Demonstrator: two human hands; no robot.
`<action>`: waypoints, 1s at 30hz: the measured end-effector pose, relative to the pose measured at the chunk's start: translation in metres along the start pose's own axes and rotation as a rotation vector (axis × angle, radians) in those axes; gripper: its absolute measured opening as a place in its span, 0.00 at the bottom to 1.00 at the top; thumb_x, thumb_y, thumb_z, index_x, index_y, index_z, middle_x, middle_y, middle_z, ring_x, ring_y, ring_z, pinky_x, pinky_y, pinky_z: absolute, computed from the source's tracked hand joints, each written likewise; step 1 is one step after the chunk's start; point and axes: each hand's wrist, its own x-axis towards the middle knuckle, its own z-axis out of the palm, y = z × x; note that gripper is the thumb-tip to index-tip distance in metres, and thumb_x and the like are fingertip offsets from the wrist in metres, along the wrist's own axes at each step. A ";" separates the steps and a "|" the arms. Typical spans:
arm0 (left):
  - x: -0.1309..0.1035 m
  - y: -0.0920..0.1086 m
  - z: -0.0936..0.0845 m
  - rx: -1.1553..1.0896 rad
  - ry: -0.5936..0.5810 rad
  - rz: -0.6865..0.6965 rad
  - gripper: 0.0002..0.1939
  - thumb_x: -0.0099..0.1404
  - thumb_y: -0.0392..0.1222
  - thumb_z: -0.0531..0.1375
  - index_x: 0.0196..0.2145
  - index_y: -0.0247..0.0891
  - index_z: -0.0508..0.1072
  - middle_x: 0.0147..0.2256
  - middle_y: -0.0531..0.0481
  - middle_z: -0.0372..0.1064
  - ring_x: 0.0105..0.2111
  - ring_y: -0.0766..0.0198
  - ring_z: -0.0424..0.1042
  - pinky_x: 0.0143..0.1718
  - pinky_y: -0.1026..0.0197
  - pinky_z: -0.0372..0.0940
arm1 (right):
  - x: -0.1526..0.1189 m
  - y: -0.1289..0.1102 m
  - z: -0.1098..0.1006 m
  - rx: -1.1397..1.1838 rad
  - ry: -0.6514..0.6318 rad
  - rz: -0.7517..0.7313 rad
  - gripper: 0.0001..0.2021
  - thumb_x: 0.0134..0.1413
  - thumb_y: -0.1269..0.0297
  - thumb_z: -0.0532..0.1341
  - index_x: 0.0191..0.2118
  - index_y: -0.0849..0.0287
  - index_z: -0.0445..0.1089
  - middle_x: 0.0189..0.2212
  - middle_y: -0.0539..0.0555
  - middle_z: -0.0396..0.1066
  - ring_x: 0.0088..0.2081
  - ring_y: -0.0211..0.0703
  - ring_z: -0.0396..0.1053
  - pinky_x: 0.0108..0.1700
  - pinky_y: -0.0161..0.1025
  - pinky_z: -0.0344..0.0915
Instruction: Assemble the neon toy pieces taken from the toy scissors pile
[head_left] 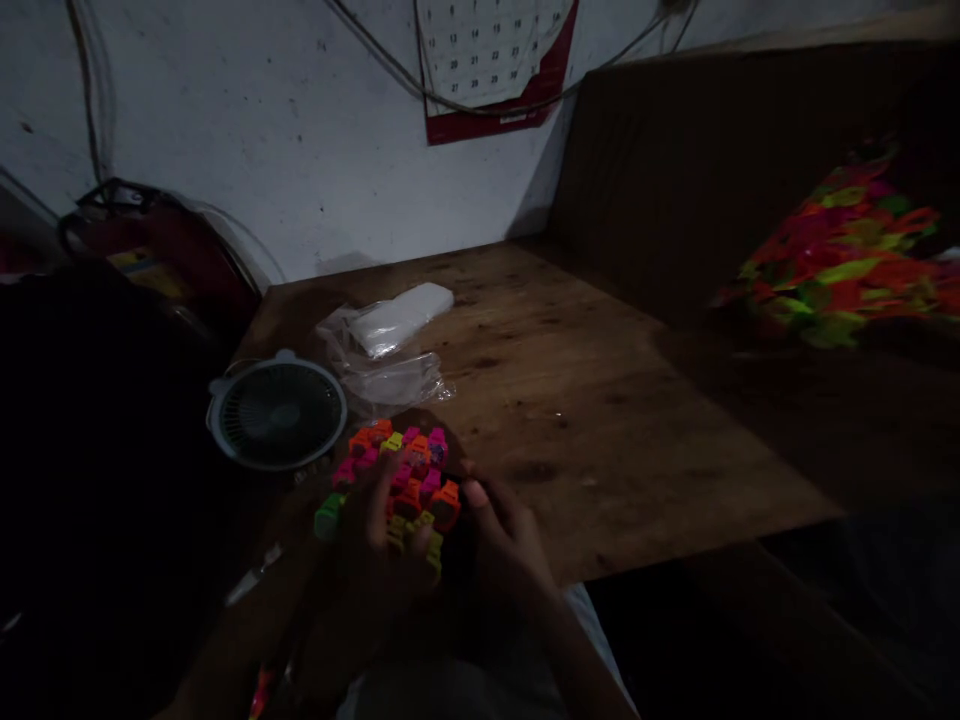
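A bunch of small, brightly coloured watch-like pieces (409, 480) in orange, pink, yellow and green lies at the table's near edge. My left hand (386, 545) rests over its near-left side, fingers apart and touching the pieces; whether it grips any is hidden in the dark. At the right side of the bunch, my right hand (510, 530) has thumb and fingers pressed together around a thin dark item beside an orange piece. That item is too dark to name.
Behind the bunch lie a clear plastic bag (394, 385) and a white block (405, 318). A round grey fan (277, 412) stands left. A heap of colourful pieces (847, 260) is at the right, by a brown panel (675, 170). A knife-like object (255, 575) lies near left.
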 end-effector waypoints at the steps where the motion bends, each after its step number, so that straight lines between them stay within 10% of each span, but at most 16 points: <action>1: 0.002 -0.002 -0.002 0.020 0.024 0.000 0.29 0.65 0.48 0.52 0.61 0.37 0.55 0.58 0.39 0.58 0.58 0.51 0.57 0.55 0.47 0.59 | -0.001 -0.002 0.004 -0.061 -0.021 -0.055 0.19 0.60 0.50 0.54 0.49 0.56 0.71 0.45 0.57 0.73 0.45 0.48 0.71 0.46 0.41 0.68; 10: 0.008 -0.006 0.005 0.205 -0.065 0.331 0.26 0.66 0.42 0.51 0.60 0.33 0.56 0.57 0.40 0.61 0.60 0.53 0.54 0.59 0.48 0.51 | -0.003 0.010 0.034 -0.519 -0.021 -0.219 0.19 0.65 0.61 0.46 0.54 0.57 0.67 0.41 0.59 0.72 0.39 0.48 0.72 0.41 0.41 0.70; 18: 0.011 -0.016 0.015 0.114 -0.013 0.459 0.25 0.60 0.37 0.52 0.56 0.40 0.62 0.53 0.44 0.67 0.55 0.51 0.62 0.57 0.46 0.55 | 0.000 0.003 0.029 -0.224 -0.149 -0.243 0.17 0.65 0.56 0.48 0.46 0.55 0.71 0.39 0.53 0.74 0.39 0.42 0.72 0.42 0.36 0.68; 20: 0.014 -0.023 0.017 0.093 0.009 0.603 0.24 0.57 0.36 0.52 0.52 0.41 0.66 0.52 0.45 0.68 0.54 0.49 0.62 0.58 0.44 0.53 | 0.022 0.002 -0.002 -0.244 -0.186 -0.216 0.18 0.64 0.54 0.50 0.46 0.56 0.72 0.40 0.52 0.75 0.41 0.43 0.72 0.44 0.36 0.68; 25: 0.015 -0.032 0.020 0.066 0.039 0.636 0.22 0.56 0.38 0.52 0.49 0.43 0.69 0.51 0.47 0.69 0.52 0.49 0.64 0.59 0.45 0.51 | 0.111 -0.022 -0.143 -0.843 0.484 0.259 0.20 0.64 0.63 0.49 0.57 0.64 0.63 0.45 0.64 0.73 0.47 0.49 0.71 0.48 0.42 0.66; 30: 0.011 -0.027 0.016 0.073 0.002 0.568 0.28 0.58 0.36 0.52 0.57 0.40 0.62 0.53 0.48 0.68 0.59 0.53 0.58 0.58 0.50 0.54 | 0.173 -0.039 -0.247 -1.067 0.690 0.500 0.32 0.62 0.68 0.50 0.64 0.83 0.38 0.48 0.84 0.65 0.53 0.62 0.66 0.51 0.56 0.61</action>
